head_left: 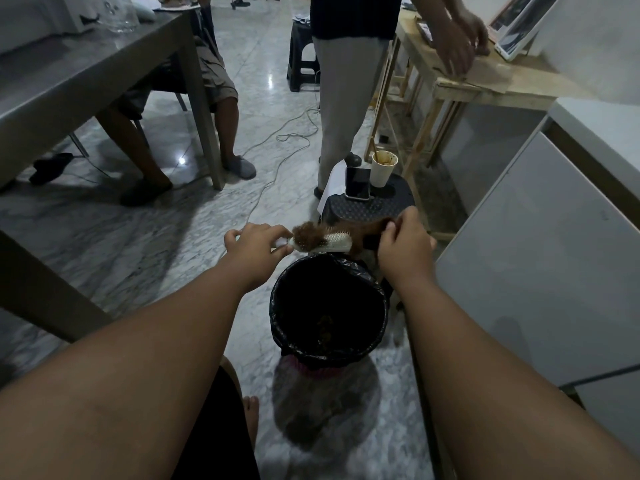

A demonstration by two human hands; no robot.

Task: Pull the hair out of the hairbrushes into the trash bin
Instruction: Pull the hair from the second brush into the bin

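While my left hand [258, 242] pinches the white hairbrush [325, 243] above the trash bin [329, 355], my right hand [403, 242] grips its brown hair [310, 233] (light, soft, clingy); I'd take hold near the bristle roots.

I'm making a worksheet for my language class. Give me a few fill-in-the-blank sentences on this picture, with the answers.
1. The left hand holds a ____ brush beside the bin.
2. The right hand pinches ____ hair.
3. The bin is lined with a ____ bag.
4. On the stool, the cup stands ____ of the phone.
Missing words: white; brown; black; right.
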